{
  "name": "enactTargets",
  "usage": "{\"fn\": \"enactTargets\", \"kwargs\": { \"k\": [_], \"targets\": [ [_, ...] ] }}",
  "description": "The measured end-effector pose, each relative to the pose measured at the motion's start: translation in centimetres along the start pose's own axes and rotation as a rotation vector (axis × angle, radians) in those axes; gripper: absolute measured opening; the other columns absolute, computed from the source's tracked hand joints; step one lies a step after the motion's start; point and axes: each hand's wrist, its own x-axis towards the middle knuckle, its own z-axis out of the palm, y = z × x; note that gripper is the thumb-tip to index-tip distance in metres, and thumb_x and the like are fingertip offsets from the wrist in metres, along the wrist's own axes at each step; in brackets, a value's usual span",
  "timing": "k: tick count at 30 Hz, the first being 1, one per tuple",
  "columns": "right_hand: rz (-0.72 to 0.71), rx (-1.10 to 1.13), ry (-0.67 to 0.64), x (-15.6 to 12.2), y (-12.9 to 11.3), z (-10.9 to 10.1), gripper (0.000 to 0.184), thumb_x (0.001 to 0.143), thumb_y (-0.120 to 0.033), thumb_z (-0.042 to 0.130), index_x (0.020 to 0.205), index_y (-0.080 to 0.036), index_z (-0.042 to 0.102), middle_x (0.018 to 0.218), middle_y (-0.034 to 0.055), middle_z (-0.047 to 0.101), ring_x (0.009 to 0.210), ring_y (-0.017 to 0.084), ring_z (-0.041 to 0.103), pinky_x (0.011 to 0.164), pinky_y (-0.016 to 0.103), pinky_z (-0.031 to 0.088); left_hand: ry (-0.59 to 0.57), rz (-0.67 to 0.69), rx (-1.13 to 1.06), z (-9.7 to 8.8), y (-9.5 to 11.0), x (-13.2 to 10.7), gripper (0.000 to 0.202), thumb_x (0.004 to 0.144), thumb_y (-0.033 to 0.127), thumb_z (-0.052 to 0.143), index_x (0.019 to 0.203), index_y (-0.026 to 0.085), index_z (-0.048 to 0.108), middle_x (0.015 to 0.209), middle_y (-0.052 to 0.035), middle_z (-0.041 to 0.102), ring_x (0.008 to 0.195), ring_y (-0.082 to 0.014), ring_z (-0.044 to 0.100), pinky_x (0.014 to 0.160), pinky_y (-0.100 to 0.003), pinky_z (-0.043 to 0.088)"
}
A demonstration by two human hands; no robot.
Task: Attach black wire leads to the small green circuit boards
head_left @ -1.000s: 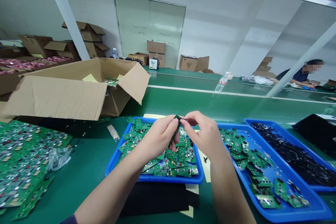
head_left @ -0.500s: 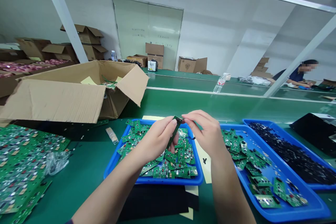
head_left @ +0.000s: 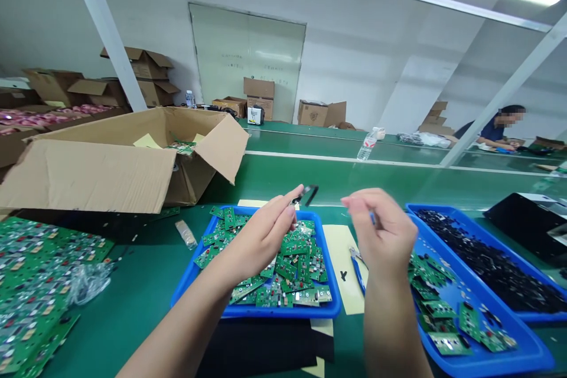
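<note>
My left hand (head_left: 266, 233) is closed on a small circuit board, seen nearly edge-on and mostly hidden by the fingers. From the board's upper end sticks a bent black strip (head_left: 313, 194), somewhat blurred. Below this hand lies a blue tray (head_left: 334, 307) full of green circuit boards (head_left: 299, 248). My right hand (head_left: 383, 230) is raised to the right, apart from the board, its thumb and fingers pinched together. Whether anything small is between those fingertips cannot be made out. Beneath it, blue-handled pliers (head_left: 357, 269) and a small black piece (head_left: 343, 276) rest on yellow paper (head_left: 334, 242).
To the right stand a second blue tray (head_left: 527, 360) with boards and another holding many black parts (head_left: 482, 248). Panels of boards (head_left: 39, 271) and a plastic bag (head_left: 88, 280) lie left, before an open carton (head_left: 101, 171). A bottle (head_left: 367, 144) and a co-worker (head_left: 496, 130) are farther back.
My right hand has drawn away from the board to the right, uncovering the pliers. The board in my left hand has turned edge-on, and the black strip now shows at its end.
</note>
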Motion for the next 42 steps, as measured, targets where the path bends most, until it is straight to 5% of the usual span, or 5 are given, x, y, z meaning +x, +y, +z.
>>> {"fn": "enactTargets", "kwargs": {
  "k": [11, 21, 28, 32, 42],
  "targets": [
    [0.192, 0.154, -0.231, -0.4, -1.0, 1.5, 0.008, 0.081, -0.018, 0.055, 0.076, -0.019, 0.06, 0.067, 0.0004, 0.063, 0.059, 0.013, 0.057, 0.056, 0.025, 0.05, -0.092, 0.161, 0.076, -0.1, 0.0, 0.0, 0.047, 0.094, 0.028, 0.041, 0.14, 0.033, 0.033, 0.11, -0.0057, 0.055, 0.095, -0.0178, 0.053, 0.085, -0.032, 0.046],
    [-0.219, 0.059, -0.198, -0.1, -0.1, 2.0, 0.015, 0.082, -0.01, 0.052, 0.079, -0.021, 0.062, 0.075, 0.0045, 0.064, 0.072, 0.017, 0.061, 0.064, 0.032, 0.052, 0.017, 0.233, 0.07, 0.3, -1.0, 0.7, 0.041, 0.092, 0.028, 0.046, 0.134, 0.028, 0.044, 0.094, -0.0039, 0.057, 0.085, -0.0164, 0.054, 0.077, -0.029, 0.047],
    [-0.165, 0.623, -0.328, 0.0, 0.5, -1.8, 0.022, 0.087, -0.037, 0.045, 0.077, -0.028, 0.062, 0.049, -0.0013, 0.054, 0.039, 0.013, 0.052, 0.038, 0.026, 0.045, 0.346, 0.53, 0.291, -0.5, -1.8, 1.2, 0.044, 0.088, 0.011, 0.049, 0.128, 0.03, 0.049, 0.109, -0.0071, 0.047, 0.11, -0.0211, 0.051, 0.091, -0.04, 0.05],
    [0.08, 0.782, -0.145, 0.5, 1.4, -1.5, 0.024, 0.088, -0.038, 0.045, 0.071, -0.028, 0.059, 0.046, -0.004, 0.049, 0.035, 0.011, 0.046, 0.035, 0.022, 0.039, 0.414, 0.717, 0.368, -0.7, -1.5, 0.8, 0.047, 0.086, 0.009, 0.052, 0.128, 0.03, 0.047, 0.105, -0.0051, 0.045, 0.117, -0.0223, 0.049, 0.105, -0.051, 0.039],
    [0.51, 0.685, -0.581, -0.3, -1.0, 1.7, 0.025, 0.084, -0.039, 0.057, 0.071, -0.018, 0.058, 0.066, 0.0002, 0.061, 0.061, 0.011, 0.057, 0.058, 0.024, 0.046, 0.519, 0.743, 0.522, -0.3, -2.0, 1.1, 0.045, 0.083, 0.007, 0.057, 0.125, 0.025, 0.052, 0.106, -0.0063, 0.053, 0.109, -0.0203, 0.055, 0.102, -0.044, 0.043]
  ]
}}
